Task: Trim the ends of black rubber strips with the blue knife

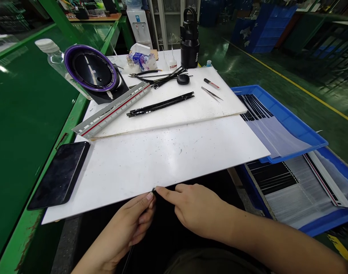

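Observation:
Near the front edge of the white board (pixel 168 152), my left hand (pixel 136 217) is closed, pinching a thin black strip (pixel 153 190) between thumb and fingers. Only its small tip shows above the thumb; a thin dark length below the hand may be part of it. My right hand (pixel 196 207) has its index finger stretched out, the fingertip touching or very near the strip's tip. Its other fingers are bent, with nothing visible in them. Further back, a bundle of black strips (pixel 162 104) lies on a white foam slab (pixel 213 102).
A grey scale ruler (pixel 113 110) leans across the slab's left edge. At left lie a dark phone or tablet (pixel 59 175) and a purple-rimmed black device (pixel 91 68). Tweezers (pixel 211 93), cutting pliers (pixel 143 73) and a black bottle (pixel 190 45) are behind. Blue trays (pixel 302 150) with strips stand right.

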A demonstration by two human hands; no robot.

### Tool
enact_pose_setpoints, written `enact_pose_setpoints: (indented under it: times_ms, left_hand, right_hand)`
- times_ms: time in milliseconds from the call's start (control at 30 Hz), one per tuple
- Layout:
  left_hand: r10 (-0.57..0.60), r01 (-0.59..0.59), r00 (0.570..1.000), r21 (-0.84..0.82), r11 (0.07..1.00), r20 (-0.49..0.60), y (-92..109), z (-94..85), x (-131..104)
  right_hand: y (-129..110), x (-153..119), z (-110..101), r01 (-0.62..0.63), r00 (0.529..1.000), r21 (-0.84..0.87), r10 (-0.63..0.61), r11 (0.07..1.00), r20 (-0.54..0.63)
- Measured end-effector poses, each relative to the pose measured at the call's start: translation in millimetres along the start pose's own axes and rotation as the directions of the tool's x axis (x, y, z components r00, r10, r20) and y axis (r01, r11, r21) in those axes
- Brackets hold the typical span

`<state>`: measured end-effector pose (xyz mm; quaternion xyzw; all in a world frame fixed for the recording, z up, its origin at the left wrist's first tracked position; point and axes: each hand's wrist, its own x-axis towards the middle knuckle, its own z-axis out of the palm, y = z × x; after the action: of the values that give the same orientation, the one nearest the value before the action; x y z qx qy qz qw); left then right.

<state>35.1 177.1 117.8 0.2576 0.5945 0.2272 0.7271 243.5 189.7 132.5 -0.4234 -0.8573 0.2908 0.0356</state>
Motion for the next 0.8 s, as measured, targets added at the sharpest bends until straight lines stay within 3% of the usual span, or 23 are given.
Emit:
enact_pose_setpoints:
  times_ms: [200,467,800]
  left_hand:
    - [0.005,-0.005,1.000,0.001,1.000,0.002,-0.2,0.9,0.7]
    - [-0.001,0.001,1.000,0.008,1.000,0.003,-0.9,0.5,-0.1]
    - [-0.004,0.004,1.000,-0.007,1.000,0.001,0.6,1.7,0.2]
  right_hand:
    - [1.8,-1.4,0.6,0.042,0.998,0.099,-0.037,0.994,-0.045]
    - [1.1,-0.7,4.1,0.098,0.994,-0.003,-0.098,0.995,-0.053]
    - [-0.4,-2.2,7.1,0.007,1.000,-0.029,-0.008,1.000,-0.022]
